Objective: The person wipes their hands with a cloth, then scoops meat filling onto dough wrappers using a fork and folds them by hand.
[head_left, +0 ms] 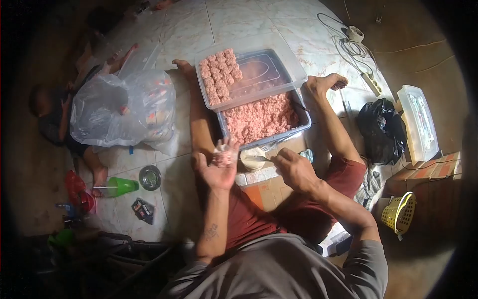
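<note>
My left hand (217, 173) is palm up, with a small lump of pink minced meat (225, 157) resting on the palm and fingers. In my right hand (297, 172) is a metal spoon (259, 158), its end over a pale round tub (252, 155). Just beyond the hands lies a grey plastic bin (307, 119) holding loose minced meat (259, 119). Across the top of that bin rests a clear plastic tray (289, 70). Rows of shaped meat lumps (217, 72) cover the tray's left side.
A large clear plastic bag (119, 109) stands to the left, with another person (50, 112) sitting beyond it. Near it are a green cup (123, 186) and a round metal dish (150, 178). On the right are a black bag (381, 129), a yellow basket (398, 213) and a power strip (371, 83).
</note>
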`<state>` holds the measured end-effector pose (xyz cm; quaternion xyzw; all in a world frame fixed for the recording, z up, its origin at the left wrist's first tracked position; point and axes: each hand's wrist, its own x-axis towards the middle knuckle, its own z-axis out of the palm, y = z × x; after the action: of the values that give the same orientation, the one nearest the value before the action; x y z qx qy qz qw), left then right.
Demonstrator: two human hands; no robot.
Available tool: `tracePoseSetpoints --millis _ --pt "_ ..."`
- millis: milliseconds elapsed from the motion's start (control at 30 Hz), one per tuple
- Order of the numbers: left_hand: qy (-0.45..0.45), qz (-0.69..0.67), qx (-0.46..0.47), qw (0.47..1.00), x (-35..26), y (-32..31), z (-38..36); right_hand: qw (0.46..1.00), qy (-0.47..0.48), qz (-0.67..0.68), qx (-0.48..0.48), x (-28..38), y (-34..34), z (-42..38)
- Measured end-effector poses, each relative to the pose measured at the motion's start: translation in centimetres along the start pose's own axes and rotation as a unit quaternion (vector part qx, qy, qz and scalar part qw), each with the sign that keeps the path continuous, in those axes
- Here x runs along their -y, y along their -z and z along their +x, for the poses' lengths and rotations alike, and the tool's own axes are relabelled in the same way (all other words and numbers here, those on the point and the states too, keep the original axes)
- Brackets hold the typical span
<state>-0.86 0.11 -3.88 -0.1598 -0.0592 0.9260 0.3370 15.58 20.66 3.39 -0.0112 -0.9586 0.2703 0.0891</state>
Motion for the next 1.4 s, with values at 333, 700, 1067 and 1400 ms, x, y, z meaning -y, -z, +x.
tracePoseSetpoints --millis 333,700,1067,1400 --pt "0.077 0.157 -0.063 0.983 1.7 2.0 -3.1 0.989 0.044 0.024 0.14 -0.6 3.5 4.2" --pt "0.13 0.274 -0.043 0.952 2.0 6.2 -3.7 0.987 0.038 -0.157 0.01 -6.8 -9.8 17.6" --pt "0.158 0.099 0.017 0.982 2.2 0.3 -2.8 0.972 0.009 0.194 0.135 0.0 2.6 8.9" --pt "0.14 0.195 0.015 0.971 3.7 0.6 -2.1 0.983 0.041 -0.032 0.175 0.0 2.3 2.9"
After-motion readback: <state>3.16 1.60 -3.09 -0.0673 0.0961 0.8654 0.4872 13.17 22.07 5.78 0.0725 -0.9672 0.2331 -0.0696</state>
